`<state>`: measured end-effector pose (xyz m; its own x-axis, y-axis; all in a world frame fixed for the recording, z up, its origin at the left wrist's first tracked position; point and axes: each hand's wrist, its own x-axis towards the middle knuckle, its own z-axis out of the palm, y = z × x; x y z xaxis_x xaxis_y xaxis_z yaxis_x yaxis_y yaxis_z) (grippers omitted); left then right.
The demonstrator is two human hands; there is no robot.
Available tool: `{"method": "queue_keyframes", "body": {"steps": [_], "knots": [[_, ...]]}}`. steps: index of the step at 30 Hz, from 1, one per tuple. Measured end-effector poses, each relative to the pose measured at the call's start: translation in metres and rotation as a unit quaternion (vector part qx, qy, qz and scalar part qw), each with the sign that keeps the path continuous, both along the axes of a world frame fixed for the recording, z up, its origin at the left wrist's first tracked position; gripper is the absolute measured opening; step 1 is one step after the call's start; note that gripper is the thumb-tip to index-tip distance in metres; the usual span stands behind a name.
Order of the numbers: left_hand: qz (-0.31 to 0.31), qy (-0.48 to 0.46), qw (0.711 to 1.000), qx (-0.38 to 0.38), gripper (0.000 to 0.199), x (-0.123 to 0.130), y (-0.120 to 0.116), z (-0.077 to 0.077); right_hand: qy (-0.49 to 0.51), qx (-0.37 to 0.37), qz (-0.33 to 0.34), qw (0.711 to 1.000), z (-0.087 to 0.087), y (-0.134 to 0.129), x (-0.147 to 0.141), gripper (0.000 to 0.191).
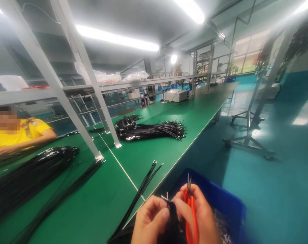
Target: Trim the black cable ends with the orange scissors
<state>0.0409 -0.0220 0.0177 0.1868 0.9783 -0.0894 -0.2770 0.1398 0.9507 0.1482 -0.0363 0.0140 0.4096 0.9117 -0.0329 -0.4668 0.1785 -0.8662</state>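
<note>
Low in the view, my left hand point(151, 220) is closed, thumb against fingers, on a black cable point(172, 211) whose pale, stripped-looking ends stick up. Close beside it, my right hand point(202, 213) is wrapped around red-handled scissors point(189, 186), with the narrow metal blades pointing up. The fingertips of this hand also reach the cable. Several loose black cables point(145, 183) with light tips lie at the table edge to the left of my hands. Dark material between my hands hides where the held cable runs.
A large cable bundle point(154, 130) rests on the green table point(113, 189); more cables point(42, 169) lie at left, near a person in a yellow top point(37, 130). Metal posts point(90, 74) carry a shelf. Below my hands is a blue bin point(230, 200); a wheeled stand point(247, 135) is right.
</note>
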Motion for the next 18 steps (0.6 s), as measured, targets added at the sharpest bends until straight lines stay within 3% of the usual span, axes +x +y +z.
{"method": "queue_keyframes", "body": {"steps": [5, 11, 13, 16, 18], "knots": [[0.009, 0.006, 1.000, 0.004, 0.043, 0.000, 0.000, 0.003, -0.164, 0.043, -0.091, 0.981, 0.010, -0.007, 0.000, 0.017], [-0.003, -0.001, 1.000, -0.002, 0.042, 0.002, -0.002, 0.007, -0.329, 0.103, -0.137, 0.929, 0.002, -0.004, 0.000, 0.014], [-0.007, -0.014, 1.000, -0.009, 0.040, 0.002, -0.002, 0.007, -0.394, 0.149, -0.152, 0.894, 0.002, -0.003, 0.003, 0.016], [-0.022, -0.002, 1.000, 0.010, 0.035, 0.002, -0.004, 0.009, -0.509, 0.213, -0.166, 0.817, 0.003, -0.002, 0.009, 0.015], [-0.020, 0.019, 0.999, 0.026, 0.031, 0.002, -0.004, 0.009, -0.543, 0.217, -0.182, 0.790, 0.001, -0.001, 0.011, 0.014]]}}
